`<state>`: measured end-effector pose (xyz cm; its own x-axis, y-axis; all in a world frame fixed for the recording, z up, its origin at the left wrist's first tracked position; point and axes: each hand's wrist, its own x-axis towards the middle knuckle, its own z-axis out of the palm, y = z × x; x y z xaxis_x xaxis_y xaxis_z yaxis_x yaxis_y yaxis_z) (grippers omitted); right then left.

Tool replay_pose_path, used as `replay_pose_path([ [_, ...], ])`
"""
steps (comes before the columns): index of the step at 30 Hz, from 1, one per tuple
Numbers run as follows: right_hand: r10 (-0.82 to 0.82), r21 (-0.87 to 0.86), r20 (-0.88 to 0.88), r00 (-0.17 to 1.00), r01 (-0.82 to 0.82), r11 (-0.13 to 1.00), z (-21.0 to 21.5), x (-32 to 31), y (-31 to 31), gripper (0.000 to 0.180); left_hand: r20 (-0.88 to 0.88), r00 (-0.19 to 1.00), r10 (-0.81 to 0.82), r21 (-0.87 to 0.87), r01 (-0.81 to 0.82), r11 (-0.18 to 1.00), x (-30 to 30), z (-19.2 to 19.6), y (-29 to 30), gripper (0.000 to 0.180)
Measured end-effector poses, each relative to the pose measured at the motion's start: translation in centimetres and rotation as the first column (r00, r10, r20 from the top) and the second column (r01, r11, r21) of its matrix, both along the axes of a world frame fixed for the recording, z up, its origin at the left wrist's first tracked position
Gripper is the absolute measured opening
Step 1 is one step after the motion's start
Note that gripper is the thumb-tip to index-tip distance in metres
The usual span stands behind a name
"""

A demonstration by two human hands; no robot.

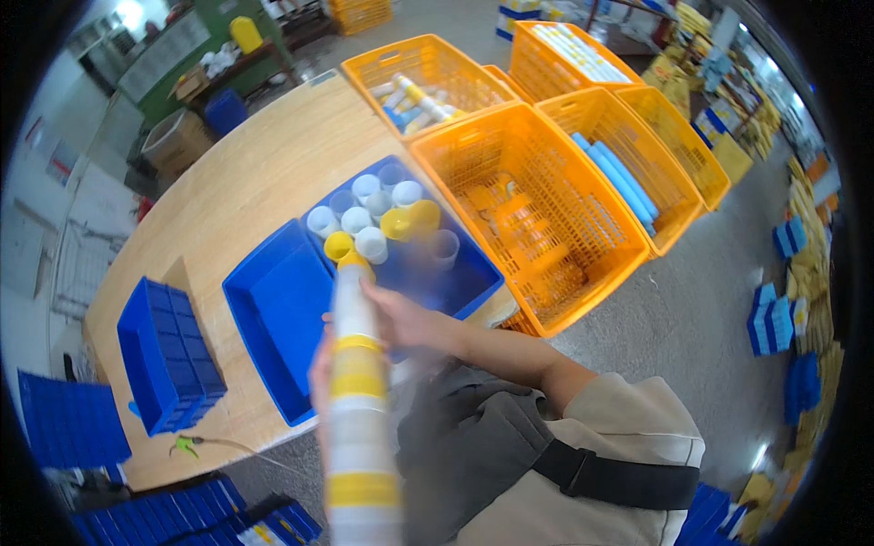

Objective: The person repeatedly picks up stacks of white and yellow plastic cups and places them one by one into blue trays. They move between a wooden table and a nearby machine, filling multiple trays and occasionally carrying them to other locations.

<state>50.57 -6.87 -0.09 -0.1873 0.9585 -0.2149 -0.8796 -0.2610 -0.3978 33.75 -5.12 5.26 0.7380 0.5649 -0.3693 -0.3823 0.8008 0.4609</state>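
A long stack of nested white and yellow plastic cups (pixel 356 382) runs from the lower edge up to the blue tray. Against its left side my left hand (pixel 320 369) is wrapped, mostly hidden behind the stack and blurred. My right hand (pixel 401 318) grips the stack near its upper end, from the right. Just beyond that end, several loose white, clear and yellow cups (pixel 371 243) stand in a blue tray (pixel 473 287). One yellow cup (pixel 339 245) is close to the stack's tip.
Left of the cups lies another blue tray (pixel 282 309), with stacked smaller blue bins (pixel 187 355) further left on the wooden table (pixel 246 173). Orange crates (pixel 583 237) line the right side; one holds blue rolled tubes (pixel 619 182). A green-tipped air gun (pixel 187 444) rests near the table edge.
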Motion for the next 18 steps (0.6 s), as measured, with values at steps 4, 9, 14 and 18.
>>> replay_pose_path([
  [4,0.061,-0.249,0.185,0.981,-0.013,0.969,-3.2,1.0,0.2,0.054,-0.065,0.997,0.031,-0.229,-0.045,0.972,0.9,0.9,-2.6,0.059],
  [9,-0.179,-0.132,0.361,0.915,0.240,0.962,-2.0,4.5,-0.8,0.048,-0.086,0.996,0.017,-0.386,-0.049,0.921,2.3,0.4,-3.5,0.065],
  [14,0.145,-0.118,0.055,0.988,-0.138,0.983,-1.5,5.0,-2.3,0.047,-0.127,0.989,0.070,-0.355,-0.111,0.928,3.0,0.2,-3.9,0.067],
  [18,0.016,-0.256,0.208,0.978,0.039,0.966,-1.2,5.1,-2.9,0.042,-0.122,0.992,0.042,-0.400,-0.088,0.912,3.1,0.7,-4.2,0.065],
])
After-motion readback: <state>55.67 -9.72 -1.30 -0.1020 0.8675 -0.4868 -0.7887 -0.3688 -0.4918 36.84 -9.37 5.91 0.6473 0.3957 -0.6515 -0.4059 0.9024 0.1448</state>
